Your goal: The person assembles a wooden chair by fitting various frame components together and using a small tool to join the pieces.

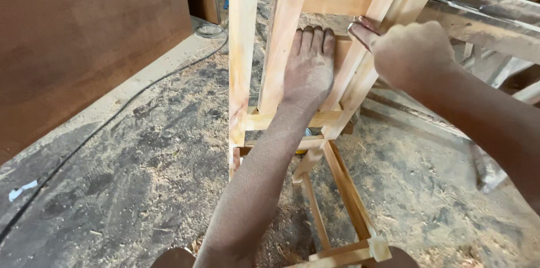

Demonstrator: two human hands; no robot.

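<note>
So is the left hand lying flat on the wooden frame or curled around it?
Flat: the left hand lies palm down, fingers straight against a crosspiece of the wooden frame.

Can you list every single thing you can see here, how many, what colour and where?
wooden frame: one, pale wood, centre, standing on the floor
brown board: one, reddish brown, left
cable: one, black, running across the floor on the left
sawdust floor: one, grey and tan, below everything
workbench: one, grey, dusty, upper right
left hand: one, dusty, laid flat against a frame crosspiece
right hand: one, dusty, fingers at a slanted frame post
</note>
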